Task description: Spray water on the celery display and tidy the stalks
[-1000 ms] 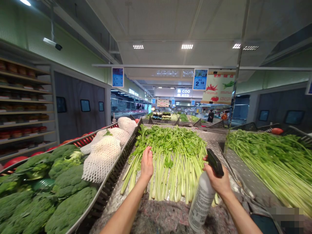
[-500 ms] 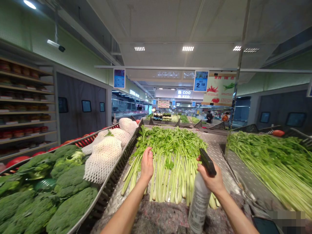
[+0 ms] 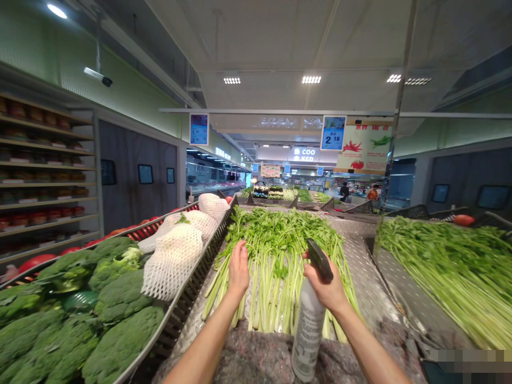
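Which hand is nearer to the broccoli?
Left. The left hand is at the left part of the celery, to the right of the broccoli; the right hand, gripping the spray bottle, is farther right.

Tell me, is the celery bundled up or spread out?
Spread out: the celery fans across the metal shelf, its stalks side by side, with metal showing through some gaps.
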`<state>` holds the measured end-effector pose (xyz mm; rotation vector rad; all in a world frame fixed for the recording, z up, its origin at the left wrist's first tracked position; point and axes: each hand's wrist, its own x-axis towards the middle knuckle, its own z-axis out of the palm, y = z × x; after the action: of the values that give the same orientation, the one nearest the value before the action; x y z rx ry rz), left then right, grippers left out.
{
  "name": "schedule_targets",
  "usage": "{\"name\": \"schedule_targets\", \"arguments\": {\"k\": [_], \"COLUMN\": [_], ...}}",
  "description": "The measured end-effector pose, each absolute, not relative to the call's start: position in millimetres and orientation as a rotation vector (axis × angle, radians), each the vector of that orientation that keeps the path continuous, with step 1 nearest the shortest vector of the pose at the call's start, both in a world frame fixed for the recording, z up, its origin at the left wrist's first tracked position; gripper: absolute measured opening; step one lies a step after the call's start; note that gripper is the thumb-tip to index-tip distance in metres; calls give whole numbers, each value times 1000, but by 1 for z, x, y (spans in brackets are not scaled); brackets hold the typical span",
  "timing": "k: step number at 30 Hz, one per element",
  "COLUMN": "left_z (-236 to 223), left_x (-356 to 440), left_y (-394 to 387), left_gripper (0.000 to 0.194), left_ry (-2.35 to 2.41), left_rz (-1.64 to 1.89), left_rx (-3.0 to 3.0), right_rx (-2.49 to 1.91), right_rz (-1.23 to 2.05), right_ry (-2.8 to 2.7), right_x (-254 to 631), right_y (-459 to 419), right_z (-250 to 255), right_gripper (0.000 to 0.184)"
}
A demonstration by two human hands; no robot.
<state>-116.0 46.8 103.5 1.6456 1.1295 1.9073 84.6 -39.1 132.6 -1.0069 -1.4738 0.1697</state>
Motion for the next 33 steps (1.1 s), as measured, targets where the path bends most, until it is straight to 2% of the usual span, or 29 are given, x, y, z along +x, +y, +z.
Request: {"name": "schedule_targets", "arguments": {"k": [17, 26, 33], "left_z": [97, 95, 82], "left_x": [-160, -174, -179], "left_y": [48, 45, 38], "left_gripper": [39, 40, 40], "left_ry": [1248, 1275, 1348], "left_rz": [1972, 1987, 1942], "left_rx": [1615, 1579, 1586], "right_rx": [-850, -775, -792], "right_rz": [363, 360, 460], "right_ry": [-1561, -1672, -1636], "right_x": [23, -13, -12], "right_y": [-24, -24, -26], "right_z": [143, 149, 133], "right_gripper": [26, 22, 25]}}
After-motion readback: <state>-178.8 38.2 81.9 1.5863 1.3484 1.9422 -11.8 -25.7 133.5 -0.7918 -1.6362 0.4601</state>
